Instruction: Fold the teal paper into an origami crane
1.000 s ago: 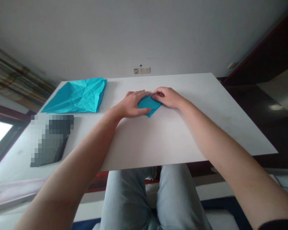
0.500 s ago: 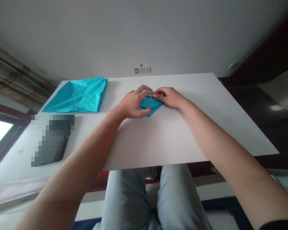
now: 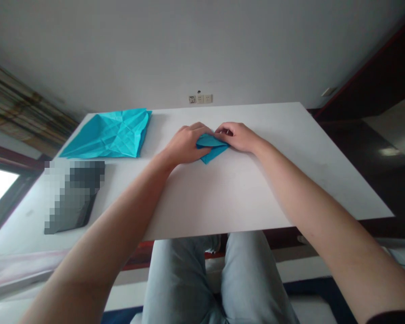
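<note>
On the left of the white table [image 3: 243, 189], a creased turquoise paper sheet [image 3: 110, 135] is laid flat, and a pixelated object [image 3: 74, 202] is placed nearer to the person. At the table's middle, a small folded teal paper [image 3: 211, 148] is held closely between the left hand [image 3: 185, 145] and the right hand [image 3: 238, 137], which are brought together over it.

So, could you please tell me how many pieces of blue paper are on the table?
2. A creased sheet lies at the far left of the table; a small folded piece sits between the left hand and right hand.
</note>
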A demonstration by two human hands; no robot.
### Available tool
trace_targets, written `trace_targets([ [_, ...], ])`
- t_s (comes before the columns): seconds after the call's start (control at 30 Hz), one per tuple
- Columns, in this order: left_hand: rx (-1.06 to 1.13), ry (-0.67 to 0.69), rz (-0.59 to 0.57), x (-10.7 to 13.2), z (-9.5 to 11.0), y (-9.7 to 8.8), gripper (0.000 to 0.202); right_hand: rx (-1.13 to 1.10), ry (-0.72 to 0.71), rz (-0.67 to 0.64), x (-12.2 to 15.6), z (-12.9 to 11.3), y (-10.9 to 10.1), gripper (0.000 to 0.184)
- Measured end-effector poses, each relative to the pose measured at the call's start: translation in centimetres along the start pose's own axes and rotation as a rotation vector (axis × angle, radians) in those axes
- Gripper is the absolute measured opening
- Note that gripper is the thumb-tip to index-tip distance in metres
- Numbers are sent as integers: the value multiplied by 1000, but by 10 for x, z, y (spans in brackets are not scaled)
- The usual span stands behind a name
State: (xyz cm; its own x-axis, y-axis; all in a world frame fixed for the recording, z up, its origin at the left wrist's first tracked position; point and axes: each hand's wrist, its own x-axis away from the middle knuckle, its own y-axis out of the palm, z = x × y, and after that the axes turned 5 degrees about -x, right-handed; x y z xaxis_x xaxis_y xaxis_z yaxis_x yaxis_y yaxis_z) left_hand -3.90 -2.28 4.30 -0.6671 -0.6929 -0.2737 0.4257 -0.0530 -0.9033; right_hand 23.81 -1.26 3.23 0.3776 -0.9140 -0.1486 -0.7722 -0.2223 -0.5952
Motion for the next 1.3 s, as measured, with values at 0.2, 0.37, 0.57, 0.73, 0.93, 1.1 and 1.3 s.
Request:
trace_targets([
  [0.2,-27,-11,-61,3,6,3,76,-48,-19,3,-2,8,4,30],
  [0.37,-19,-12,-33,0,8,2,67,-59,-20,-1,-2,11,4,36],
  [0.57,44,50,92,-5,7,-3,41,-29,-21,-15,0,6,-1,48],
  [0.73,21,-38,156,-4,8,-2,37,-10,-10,8,1,0,-2,82],
  [0.93,13,-127,240,-4,5,-2,30,-89,13,-65,6,-9,-5,100],
  [1.1,17,-234,323,-6,2,-3,39,-16,-26,-114,4,-8,-8,84],
  [1.3,66,-297,387,-5,-3,-1,42,-14,-46,-151,3,-3,-10,62],
])
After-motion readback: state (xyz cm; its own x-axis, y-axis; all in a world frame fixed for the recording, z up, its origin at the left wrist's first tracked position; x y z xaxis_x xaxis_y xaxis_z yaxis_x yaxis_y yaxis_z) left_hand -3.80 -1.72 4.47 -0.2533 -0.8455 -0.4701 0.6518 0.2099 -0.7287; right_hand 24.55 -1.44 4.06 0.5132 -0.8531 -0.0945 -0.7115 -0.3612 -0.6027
